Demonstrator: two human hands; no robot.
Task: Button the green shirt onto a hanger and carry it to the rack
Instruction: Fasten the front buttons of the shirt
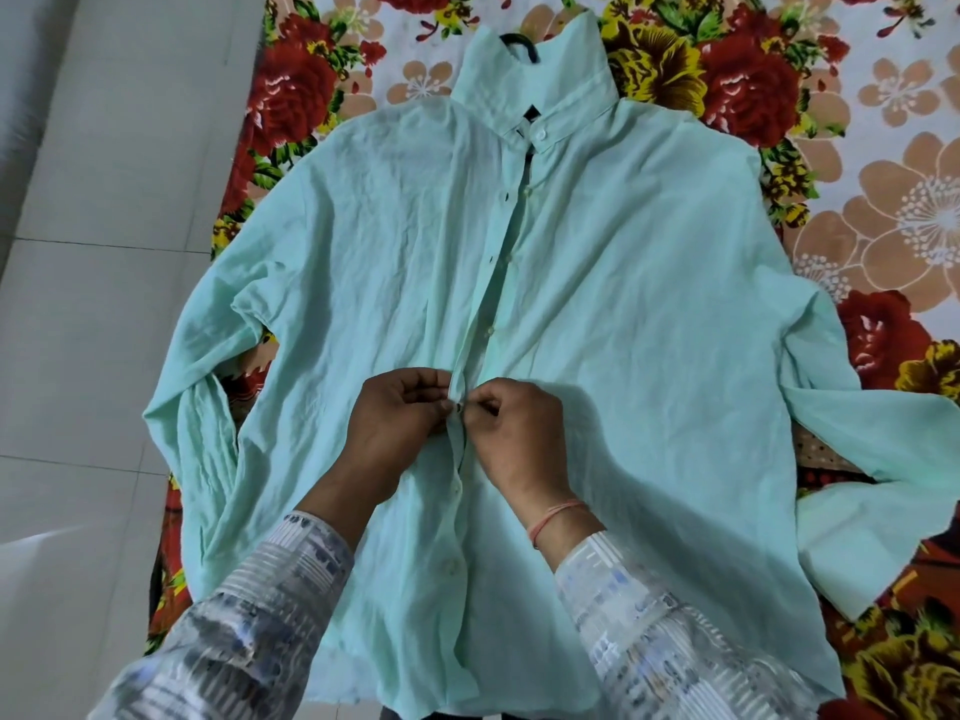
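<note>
**On the floral sheet: green shirt mid-buttoning, both hands at the placket**

Across a floral sheet (753, 85) printed with red, yellow and tan flowers, the green shirt (623, 304) lies spread out front-up, collar raised and pointing away from the camera. A black hanger hook (515, 41) shows behind the collar. A dark patch sits inside the neck opening, and nothing on it can be read.

The left hand (400, 413) and the right hand (514, 423) meet at the placket, about halfway down the front. Each has its fingers curled and pinches an edge of the cloth, fingertips nearly touching. Above the hands the two front edges lie slightly apart, with pale buttons on one side and dark buttonholes on the other. Below the hands two buttons show on top of the closed placket.

One shirt sleeve lies folded along the body near the tiled floor (78, 304). The other sleeve stretches out sideways, with its cuff (857, 563) lying on the sheet.

A pink thread band (558, 517) circles the right wrist. Both forearms wear white sleeves with blue-grey patterning.
</note>
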